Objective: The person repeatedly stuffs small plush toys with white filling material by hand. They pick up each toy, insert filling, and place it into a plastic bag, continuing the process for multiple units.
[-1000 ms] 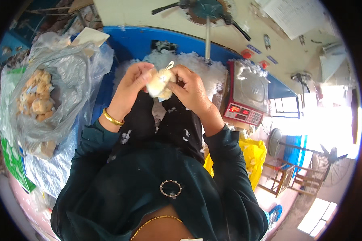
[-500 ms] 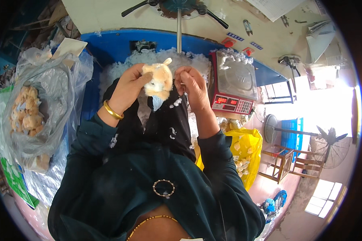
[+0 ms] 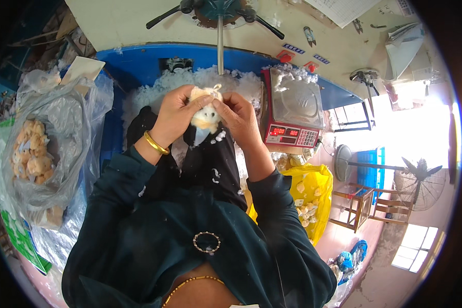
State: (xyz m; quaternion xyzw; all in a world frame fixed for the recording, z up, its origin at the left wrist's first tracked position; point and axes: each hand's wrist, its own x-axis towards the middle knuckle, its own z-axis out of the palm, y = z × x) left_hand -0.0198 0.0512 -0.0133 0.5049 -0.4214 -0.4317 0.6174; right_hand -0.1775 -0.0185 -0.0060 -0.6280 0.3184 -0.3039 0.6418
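The small plush toy [image 3: 204,120], cream and tan with a pale face, is held up over the person's lap, in front of the heap of white stuffing [image 3: 159,88] in the blue trough [image 3: 119,60]. It looks light and soft, its pile fuzzy enough to give under the thumbs rather than slip, and it seems unlikely to break; the weak places would be the thin loop [image 3: 217,87] at its top and the pale blue cloth piece [image 3: 200,136] hanging below, which could pull or crease. The padded body near the upper edge, pinched between thumb and fingers from both sides, looks the surest place to take hold. The left hand [image 3: 175,114] is clamped on the toy's left side, its thumb lying across the front; the right hand [image 3: 237,117] has its grip closed on the upper right edge, thumb against the plush, though its fingertips behind are hidden. Half a second ago the left hand alone held the toy, while the right stood apart beside it with fingers bunched; now both hands meet on it, and its white face with dark spots shows more plainly, the blue cloth still dangling beneath.
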